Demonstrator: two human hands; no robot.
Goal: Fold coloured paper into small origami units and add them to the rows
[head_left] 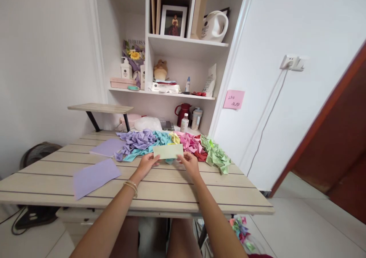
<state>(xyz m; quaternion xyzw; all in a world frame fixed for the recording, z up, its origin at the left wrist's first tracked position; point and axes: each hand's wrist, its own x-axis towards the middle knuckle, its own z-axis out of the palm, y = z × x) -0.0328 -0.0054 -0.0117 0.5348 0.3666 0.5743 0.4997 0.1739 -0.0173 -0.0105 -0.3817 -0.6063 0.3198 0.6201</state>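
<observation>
Above the table, a pale green strip of paper is held up flat between both hands. My left hand pinches its lower left corner, thumb in front. At the lower right corner, my right hand pinches it the same way. Behind the paper lies a heap of folded paper pieces, grouped by colour: purple ones, blue ones, pink ones and green ones. The strip hides part of the heap's middle.
Two purple paper sheets lie on the left of the slatted table. Behind the heap stand a bottle, a red jug and a cup. A small raised shelf stands at the back left.
</observation>
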